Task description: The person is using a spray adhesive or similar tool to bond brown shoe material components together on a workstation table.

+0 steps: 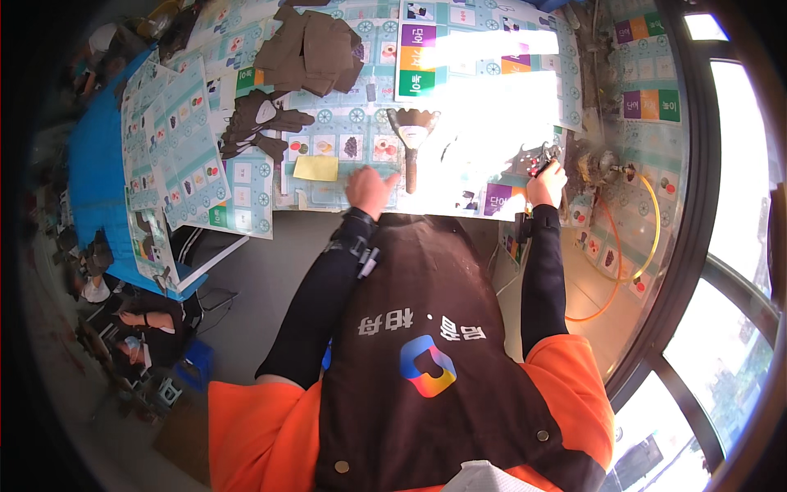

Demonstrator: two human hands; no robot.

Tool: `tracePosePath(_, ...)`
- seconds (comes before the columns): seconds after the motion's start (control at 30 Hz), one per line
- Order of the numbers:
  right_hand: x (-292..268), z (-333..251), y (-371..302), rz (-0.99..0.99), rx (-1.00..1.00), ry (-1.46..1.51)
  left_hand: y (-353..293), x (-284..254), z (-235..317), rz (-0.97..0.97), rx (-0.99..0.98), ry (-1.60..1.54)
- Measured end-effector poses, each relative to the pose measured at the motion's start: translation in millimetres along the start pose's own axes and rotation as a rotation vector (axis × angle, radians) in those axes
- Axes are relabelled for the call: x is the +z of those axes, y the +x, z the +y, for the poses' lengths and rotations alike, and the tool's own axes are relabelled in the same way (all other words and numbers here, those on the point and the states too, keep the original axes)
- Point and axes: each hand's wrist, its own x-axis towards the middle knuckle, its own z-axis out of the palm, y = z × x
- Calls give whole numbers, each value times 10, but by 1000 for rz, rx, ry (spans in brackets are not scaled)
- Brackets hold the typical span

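Note:
My left hand (370, 190) hovers by the table's front edge, a finger stretched out to the right, with nothing seen in it. Just beyond that finger lies a fan-shaped scraper (411, 164), its brown handle toward me and its dark-edged blade pointing away. To the left of it rests a yellow paper slip (316, 168). Over at the table's right end, my right hand (547, 185) is closed around a small dark tool (543, 164). Its kind cannot be made out, as fingers and glare cover part of it. Small red bits show beside the tool.
Brown cut pieces lie in a stack (307, 51) at the back and in a smaller pile (264, 123) nearer. Printed sheets (184, 148) cover the table. Orange and yellow hoses (657, 217) hang at the right by the window frame. Another person's arm (152, 320) shows at lower left.

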Motion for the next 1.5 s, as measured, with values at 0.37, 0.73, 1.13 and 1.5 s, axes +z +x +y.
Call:
tracePosePath(0.37, -200, 428, -523, 0, 250, 341, -77, 869, 390, 39, 19, -20)
tracePosePath(0.73, -278, 606, -1107, 142, 141, 477, -20, 302, 288, -494, -19, -888)
tracePosePath(1.13, -443, -949, -1554, -88, 148, 245, 409, -2778, -1586, -290, 1055, 404)
tracePosePath(1.5, -624, -3241, -2792, -209, 220, -45, 2316, -5466, -5483, -233, 799, -406)
